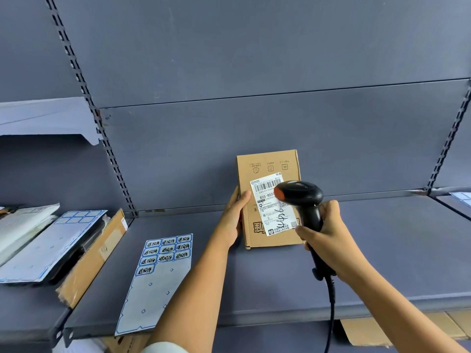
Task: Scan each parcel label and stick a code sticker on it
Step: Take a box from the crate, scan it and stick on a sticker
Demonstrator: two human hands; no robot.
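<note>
Flat brown cardboard parcel (265,161) upright on grey metal shelf (382,250). Left hand (233,217) grips its left edge. Right hand (328,233) curled round black handheld scanner (303,193); scanner head hides part of white label (266,186). Blue-printed sticker sheet (163,263) lies left of parcel.

A flat brown cardboard parcel (265,164) stands on its short end on the grey metal shelf (382,250), held at its left edge by the left hand (233,217). Its white shipping label (270,212) sits slightly askew, with a barcode and black handwriting. The black handheld scanner (303,194) with an orange tip is close in front of the label, gripped by the right hand (328,235). A blue-edged sticker sheet (158,289), stickers left only in its top rows, lies flat to the left.
</note>
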